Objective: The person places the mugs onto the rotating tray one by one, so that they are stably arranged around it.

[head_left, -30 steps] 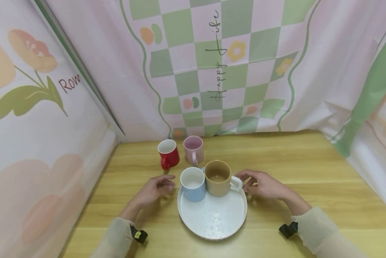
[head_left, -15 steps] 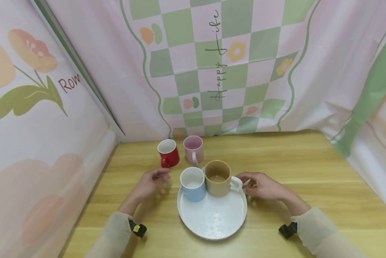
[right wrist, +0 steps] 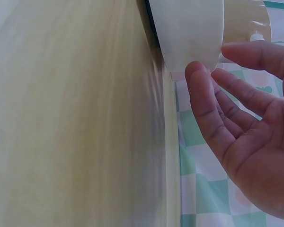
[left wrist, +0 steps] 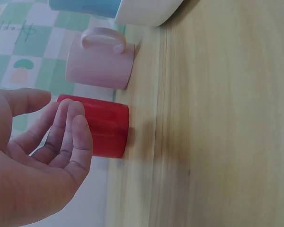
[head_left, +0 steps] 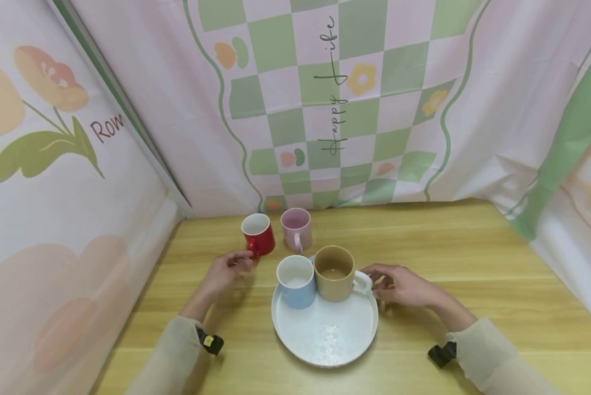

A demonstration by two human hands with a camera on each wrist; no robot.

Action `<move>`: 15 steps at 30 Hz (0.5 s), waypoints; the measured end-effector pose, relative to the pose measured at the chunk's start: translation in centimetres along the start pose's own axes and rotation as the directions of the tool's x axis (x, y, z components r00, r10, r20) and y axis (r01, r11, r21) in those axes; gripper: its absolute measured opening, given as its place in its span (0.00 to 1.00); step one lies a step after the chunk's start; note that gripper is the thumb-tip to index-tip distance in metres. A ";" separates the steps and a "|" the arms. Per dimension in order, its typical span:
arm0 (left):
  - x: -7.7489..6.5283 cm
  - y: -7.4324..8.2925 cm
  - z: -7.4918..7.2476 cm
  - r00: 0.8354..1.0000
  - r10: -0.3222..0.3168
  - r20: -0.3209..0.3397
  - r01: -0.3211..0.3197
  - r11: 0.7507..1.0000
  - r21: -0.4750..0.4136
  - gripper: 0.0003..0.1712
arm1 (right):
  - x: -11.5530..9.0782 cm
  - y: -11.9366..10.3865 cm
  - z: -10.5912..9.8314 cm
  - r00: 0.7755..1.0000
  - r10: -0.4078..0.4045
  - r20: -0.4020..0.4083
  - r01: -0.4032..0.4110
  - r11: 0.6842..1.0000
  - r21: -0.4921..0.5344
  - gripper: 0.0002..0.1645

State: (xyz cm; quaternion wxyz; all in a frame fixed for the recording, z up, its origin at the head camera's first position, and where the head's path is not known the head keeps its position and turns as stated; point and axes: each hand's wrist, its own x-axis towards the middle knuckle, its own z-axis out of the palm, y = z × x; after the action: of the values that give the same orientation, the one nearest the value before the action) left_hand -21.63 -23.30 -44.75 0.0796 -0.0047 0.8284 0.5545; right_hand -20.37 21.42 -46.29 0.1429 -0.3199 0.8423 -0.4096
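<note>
A red mug [head_left: 264,241] with a white inside stands at the back left, its handle toward me. My left hand [head_left: 223,270] is at that handle, its fingers loosely bent and not closed round it; whether the fingertips touch is unclear. In the left wrist view the hand is in front of the red mug [left wrist: 106,127]. Beside it stands a pink mug [head_left: 289,236]. A round white tray [head_left: 320,345] bears a light blue mug [head_left: 297,298] and a tan mug [head_left: 332,289] with a white handle. My right hand [head_left: 405,285], fingers relaxed, lies by the tray's right rim, near that handle.
The wooden table [head_left: 453,247] extends on both sides of the tray. Behind it hangs a green-and-white checked curtain [head_left: 320,126]. A flower-printed cloth [head_left: 53,219] closes off the left side. Black wrist cameras are on both wrists.
My left hand has moved left and away from me, from beside the blue mug to the red mug's handle. The right hand, tray and mugs look unmoved.
</note>
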 end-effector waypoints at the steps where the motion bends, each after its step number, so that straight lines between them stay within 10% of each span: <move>1: 0.1 0.0 -0.1 1.000 -0.005 -0.013 0.005 1.000 -0.002 0.21 | -0.1 0.0 0.0 1.000 0.000 0.003 0.000 1.000 0.003 0.30; 15: 1.7 -0.6 -0.7 0.993 -0.043 -0.111 0.041 0.999 -0.022 0.20 | -0.3 0.4 0.2 1.000 0.004 0.026 -0.005 0.998 0.059 0.34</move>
State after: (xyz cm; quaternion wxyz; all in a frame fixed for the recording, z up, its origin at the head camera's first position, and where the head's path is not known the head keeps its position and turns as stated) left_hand -23.33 -24.00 -45.25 0.0448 -0.0538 0.8258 0.5597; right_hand -20.25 21.66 -46.67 0.1640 -0.3189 0.8287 -0.4298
